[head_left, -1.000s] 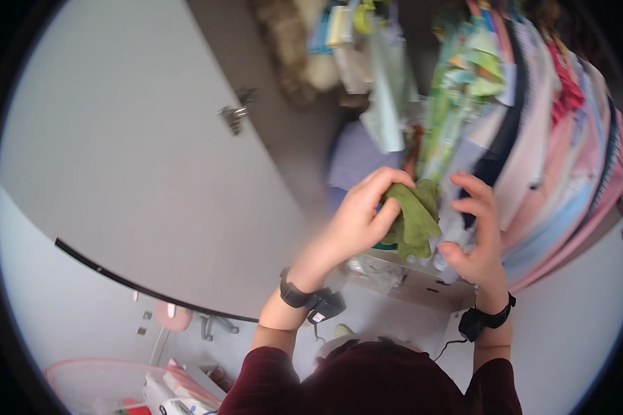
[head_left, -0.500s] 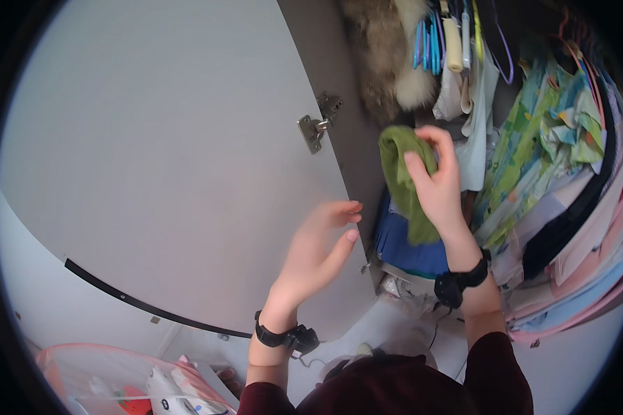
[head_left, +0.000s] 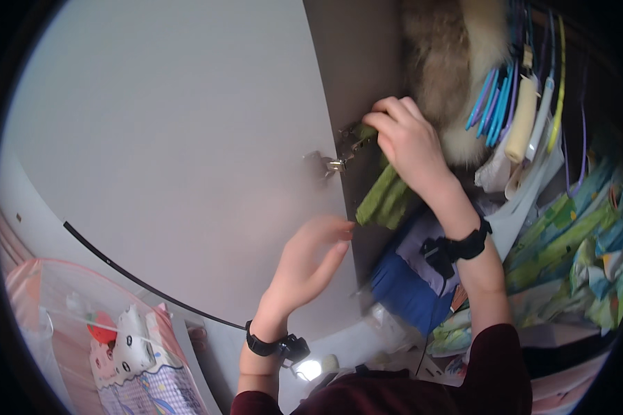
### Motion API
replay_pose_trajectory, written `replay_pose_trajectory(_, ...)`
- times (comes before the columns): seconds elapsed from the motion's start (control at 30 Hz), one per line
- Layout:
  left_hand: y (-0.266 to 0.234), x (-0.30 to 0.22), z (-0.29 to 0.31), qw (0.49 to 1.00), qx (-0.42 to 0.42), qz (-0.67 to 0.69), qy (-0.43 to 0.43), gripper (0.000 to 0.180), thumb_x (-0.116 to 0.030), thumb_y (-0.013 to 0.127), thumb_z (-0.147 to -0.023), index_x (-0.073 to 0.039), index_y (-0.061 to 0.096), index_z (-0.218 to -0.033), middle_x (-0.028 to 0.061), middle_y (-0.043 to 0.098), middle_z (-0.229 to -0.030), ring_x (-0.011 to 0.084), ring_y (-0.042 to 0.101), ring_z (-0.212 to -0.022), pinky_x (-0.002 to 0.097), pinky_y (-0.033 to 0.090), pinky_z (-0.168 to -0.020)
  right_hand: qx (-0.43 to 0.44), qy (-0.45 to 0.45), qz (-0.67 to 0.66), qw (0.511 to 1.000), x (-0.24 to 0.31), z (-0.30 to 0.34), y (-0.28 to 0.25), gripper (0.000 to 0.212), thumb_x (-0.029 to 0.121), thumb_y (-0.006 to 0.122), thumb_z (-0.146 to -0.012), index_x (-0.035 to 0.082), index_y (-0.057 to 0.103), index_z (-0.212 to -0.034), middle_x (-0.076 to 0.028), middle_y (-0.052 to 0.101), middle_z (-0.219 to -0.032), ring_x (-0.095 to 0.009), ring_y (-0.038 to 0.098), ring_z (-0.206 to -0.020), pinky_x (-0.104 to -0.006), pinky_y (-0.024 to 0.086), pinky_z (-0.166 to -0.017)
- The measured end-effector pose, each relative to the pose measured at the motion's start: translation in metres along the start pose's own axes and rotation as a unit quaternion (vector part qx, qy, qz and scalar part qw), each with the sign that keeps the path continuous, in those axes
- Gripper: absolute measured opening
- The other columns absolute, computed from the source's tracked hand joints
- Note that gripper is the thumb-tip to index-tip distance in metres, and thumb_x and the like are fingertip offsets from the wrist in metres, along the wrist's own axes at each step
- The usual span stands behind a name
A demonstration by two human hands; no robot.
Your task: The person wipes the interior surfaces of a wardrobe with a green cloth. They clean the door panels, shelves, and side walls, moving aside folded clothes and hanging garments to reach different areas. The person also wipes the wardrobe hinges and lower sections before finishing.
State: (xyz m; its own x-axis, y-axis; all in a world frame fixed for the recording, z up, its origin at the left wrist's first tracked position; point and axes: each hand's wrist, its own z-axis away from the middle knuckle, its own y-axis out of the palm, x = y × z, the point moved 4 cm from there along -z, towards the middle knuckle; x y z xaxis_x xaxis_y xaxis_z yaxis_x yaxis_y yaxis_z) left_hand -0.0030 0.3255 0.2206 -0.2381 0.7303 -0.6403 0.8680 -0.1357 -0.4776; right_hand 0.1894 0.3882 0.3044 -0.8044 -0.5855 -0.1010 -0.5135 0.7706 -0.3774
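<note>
A crumpled green cloth point(head_left: 384, 197) hangs from my right hand point(head_left: 412, 145), whose fingers are closed on its upper part. That hand is beside the metal hinge point(head_left: 337, 165) of a pale grey wardrobe door point(head_left: 187, 138), and the cloth covers part of the wardrobe's side wall point(head_left: 363, 83). Lower and to the left, my left hand point(head_left: 304, 266) holds nothing. Its thumb and fingers are apart, fingertips near the door's hinged edge; whether they touch it I cannot tell.
Brown and cream fur point(head_left: 439, 62) hangs behind my right hand. Several blue and purple hangers point(head_left: 491, 104) and green patterned clothes point(head_left: 567, 242) fill the right side. Folded blue fabric point(head_left: 401, 290) lies below. A pink mesh tent-like cover point(head_left: 48, 277) stands at lower left.
My right hand has carried the green cloth up and left to the hinge, turning so its back shows. The view has shifted left; my left hand stays by the door's edge.
</note>
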Motion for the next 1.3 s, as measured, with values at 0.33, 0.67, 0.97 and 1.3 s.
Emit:
replay_pose_trajectory(0.33,0.004,0.000,0.010,0.994,-0.066,-0.025,-0.081,0.021,0.000,0.058,-0.092,0.001,0.061,-0.113,0.0116,0.065,-0.108,0.0210,0.068,-0.096,0.0315,0.052,-0.084,-0.096,0.079,-0.144,0.982,0.003,0.018,0.016,0.032,-0.007,0.062,-0.074,0.003,0.065,-0.105,-0.011,0.057,-0.105,-0.031,0.060,-0.094,-0.0386,0.052,-0.079)
replay_pose_trajectory(0.67,0.000,0.001,0.023,0.994,-0.060,-0.051,-0.071,0.020,0.000,0.058,-0.093,0.001,0.062,-0.112,0.0115,0.067,-0.105,0.0206,0.068,-0.094,0.0316,0.052,-0.083,-0.119,0.054,-0.239,0.962,0.045,0.091,0.053,0.041,-0.008,0.067,-0.072,0.004,0.065,-0.111,-0.013,0.056,-0.106,-0.030,0.059,-0.090,-0.0383,0.052,-0.073)
replay_pose_trajectory(0.97,-0.018,0.011,0.030,0.996,-0.037,-0.044,-0.067,0.020,0.000,0.058,-0.092,0.001,0.062,-0.112,0.0115,0.068,-0.101,0.0209,0.068,-0.092,0.0319,0.053,-0.081,-0.160,0.015,-0.092,0.983,0.075,0.091,0.052,0.045,-0.007,0.072,-0.064,0.007,0.071,-0.107,-0.008,0.058,-0.102,-0.025,0.057,-0.080,-0.0344,0.050,-0.065)
replay_pose_trajectory(1.3,-0.034,0.019,0.039,0.997,-0.017,-0.002,-0.079,0.024,-0.006,0.060,-0.093,-0.003,0.063,-0.116,0.0098,0.070,-0.105,0.0246,0.068,-0.096,0.0341,0.054,-0.083,-0.152,0.081,-0.078,0.982,0.083,0.089,0.053,0.042,-0.010,0.069,-0.068,0.005,0.070,-0.106,-0.008,0.057,-0.103,-0.026,0.058,-0.085,-0.0359,0.050,-0.069)
